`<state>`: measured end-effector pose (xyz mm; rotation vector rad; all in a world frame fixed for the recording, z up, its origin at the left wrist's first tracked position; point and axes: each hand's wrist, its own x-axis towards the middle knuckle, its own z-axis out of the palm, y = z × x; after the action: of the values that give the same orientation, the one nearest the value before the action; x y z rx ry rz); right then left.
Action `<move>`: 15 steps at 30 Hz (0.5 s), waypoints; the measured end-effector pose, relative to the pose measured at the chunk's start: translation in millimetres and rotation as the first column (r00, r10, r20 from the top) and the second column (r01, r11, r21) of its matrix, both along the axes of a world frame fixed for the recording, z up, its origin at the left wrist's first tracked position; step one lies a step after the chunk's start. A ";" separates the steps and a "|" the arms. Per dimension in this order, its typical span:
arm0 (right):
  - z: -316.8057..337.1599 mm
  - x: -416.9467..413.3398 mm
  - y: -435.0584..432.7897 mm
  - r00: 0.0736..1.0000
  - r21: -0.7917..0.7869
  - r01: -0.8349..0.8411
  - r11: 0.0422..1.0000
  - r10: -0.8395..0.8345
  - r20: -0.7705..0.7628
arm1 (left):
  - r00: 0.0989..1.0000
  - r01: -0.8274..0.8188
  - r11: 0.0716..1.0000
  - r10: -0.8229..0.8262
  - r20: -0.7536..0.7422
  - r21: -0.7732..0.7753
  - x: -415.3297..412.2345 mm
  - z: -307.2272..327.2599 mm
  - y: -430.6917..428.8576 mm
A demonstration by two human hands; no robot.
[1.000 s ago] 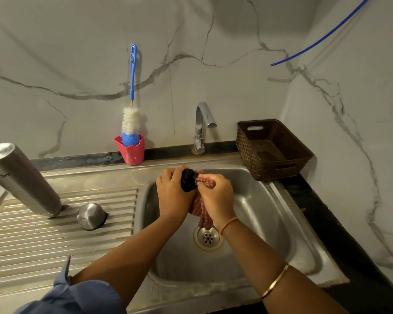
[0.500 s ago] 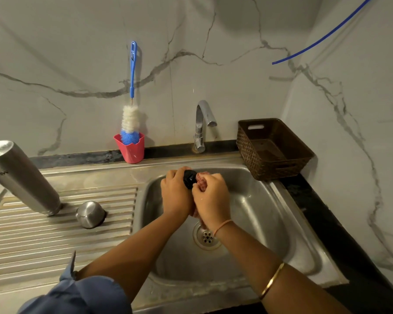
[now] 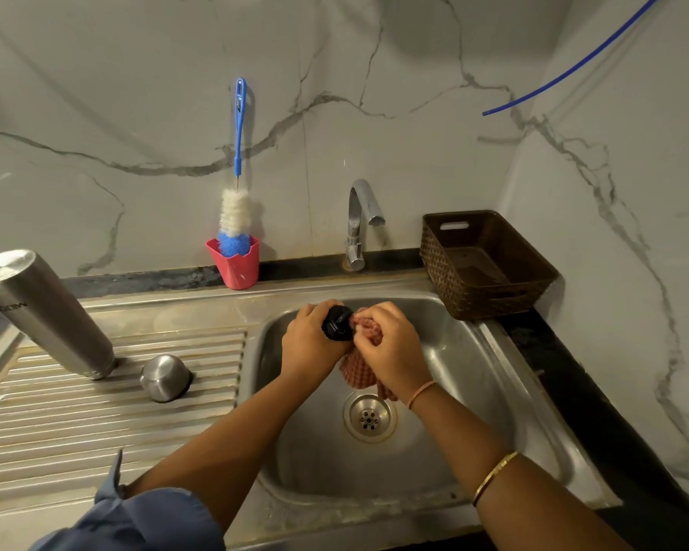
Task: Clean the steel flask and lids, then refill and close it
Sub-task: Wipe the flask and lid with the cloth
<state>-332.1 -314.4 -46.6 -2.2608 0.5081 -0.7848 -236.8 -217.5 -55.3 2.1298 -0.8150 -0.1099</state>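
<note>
Over the steel sink basin (image 3: pixel 474 391), my left hand (image 3: pixel 309 342) grips a small black inner lid (image 3: pixel 337 324). My right hand (image 3: pixel 390 347) presses a reddish checked cloth (image 3: pixel 361 369) against that lid; the cloth hangs down below both hands. The steel flask (image 3: pixel 44 312) stands upside down on the ribbed drainboard (image 3: pixel 96 423) at the left. A domed steel outer lid (image 3: pixel 166 377) rests on the drainboard beside the flask, mouth down.
A tap (image 3: pixel 361 220) stands behind the basin; no water stream is visible. A bottle brush (image 3: pixel 236 192) stands in a pink cup (image 3: pixel 235 266) by the wall. A brown woven basket (image 3: pixel 482 264) sits at the back right. The drain (image 3: pixel 369 417) lies below my hands.
My hands have shifted slightly while rubbing the cloth on the black lid; the cloth is bunched closer against the lid than a second ago. Flask and steel lid have not moved.
</note>
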 end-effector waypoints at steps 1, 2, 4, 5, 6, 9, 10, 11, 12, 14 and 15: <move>-2.1 -0.9 -7.3 0.997 0.053 0.060 0.997 -0.057 -0.043 | 1.000 0.015 1.000 -0.015 -0.008 -0.023 -0.4 0.9 1.7; -5.2 -2.5 -15.7 0.988 0.084 0.122 0.989 -0.113 -0.101 | 0.999 0.036 0.999 -0.036 -0.006 -0.040 -0.1 1.4 3.2; -12.0 -8.8 -27.9 0.971 0.095 0.185 0.978 -0.168 -0.168 | 0.997 0.075 0.996 -0.075 0.008 -0.039 0.0 3.6 6.9; -13.6 -11.6 -30.8 0.971 0.094 0.185 0.978 -0.167 -0.169 | 0.997 0.080 0.996 -0.080 0.009 -0.037 0.6 5.0 8.4; -14.1 -13.5 -31.6 0.973 0.092 0.181 0.979 -0.164 -0.164 | 0.997 0.078 0.996 -0.078 0.009 -0.035 2.1 5.5 10.2; -14.6 -14.2 -29.4 0.974 0.117 0.191 0.975 -0.173 -0.149 | 0.996 0.082 0.997 -0.081 0.031 -0.001 4.8 2.6 15.5; -14.8 -13.8 -28.4 0.973 0.131 0.198 0.971 -0.179 -0.148 | 0.995 0.085 0.996 -0.086 0.043 0.021 4.6 0.3 17.3; -15.1 -13.4 -27.8 0.972 0.146 0.202 0.968 -0.181 -0.149 | 0.994 0.088 0.995 -0.091 0.055 0.050 3.9 -0.6 19.1; -15.8 -13.1 -27.1 0.972 0.153 0.202 0.967 -0.179 -0.152 | 0.993 0.088 0.993 -0.094 0.074 0.084 3.8 -2.4 20.3; -18.9 -13.1 -26.3 0.972 0.146 0.196 0.970 -0.172 -0.161 | 0.988 0.087 0.984 -0.105 0.113 0.154 3.2 -8.6 22.2; -19.8 -13.4 -26.3 0.971 0.143 0.197 0.970 -0.173 -0.167 | 0.986 0.089 0.975 -0.114 0.119 0.201 2.2 -11.7 23.4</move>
<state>-345.6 -340.8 -66.4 -2.1562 0.8352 -0.6388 -234.5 -194.0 -67.0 2.2976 -1.0271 -0.1101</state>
